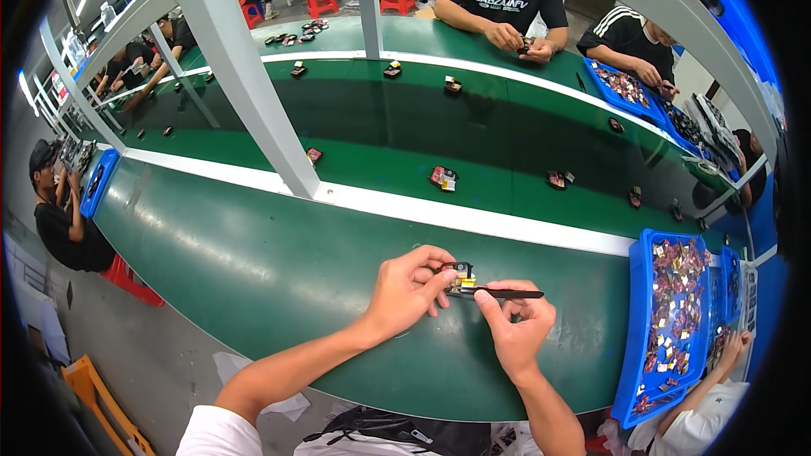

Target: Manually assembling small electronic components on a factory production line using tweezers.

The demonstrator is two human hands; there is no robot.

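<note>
Left hand [410,287] pinches small black-and-yellow component [460,274]; right hand [515,325] grasps thin black tool [507,293], tip touching it, above green bench [253,262]

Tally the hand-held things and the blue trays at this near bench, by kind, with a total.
Small black component in the left hand: 1
Black tweezers in the right hand: 1
Blue trays of small parts, at the right: 2
Total: 4
</note>
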